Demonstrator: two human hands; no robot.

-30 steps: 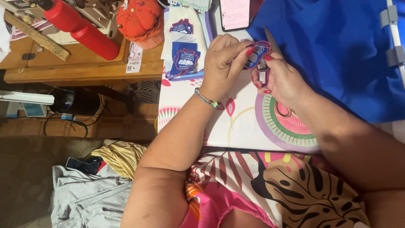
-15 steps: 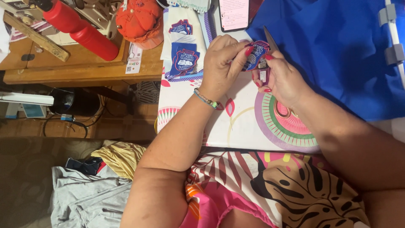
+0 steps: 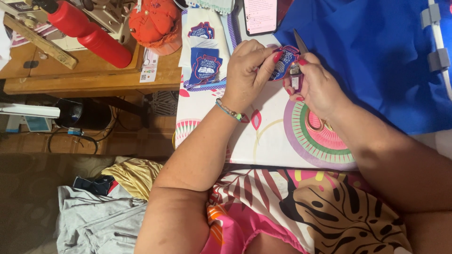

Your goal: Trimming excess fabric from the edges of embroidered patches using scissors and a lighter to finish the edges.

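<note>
My left hand (image 3: 249,66) pinches a small blue embroidered patch with a red border (image 3: 283,61) above a patterned white cloth (image 3: 263,136). My right hand (image 3: 318,84) grips a pair of scissors (image 3: 297,56) with purple handles, the metal blade pointing up right beside the patch edge. Both hands meet at the patch. Two more blue patches (image 3: 203,51) lie to the left on the cloth.
Blue fabric (image 3: 372,51) covers the table at the right. A phone (image 3: 260,16) lies at the top. A wooden table (image 3: 89,66) at the left holds a red bottle (image 3: 89,30) and an orange pincushion (image 3: 155,23). Clothes (image 3: 99,211) lie on the floor.
The patch has turned slightly in my left hand's fingers and the scissors have shifted a little along its edge. Both arms stay in place.
</note>
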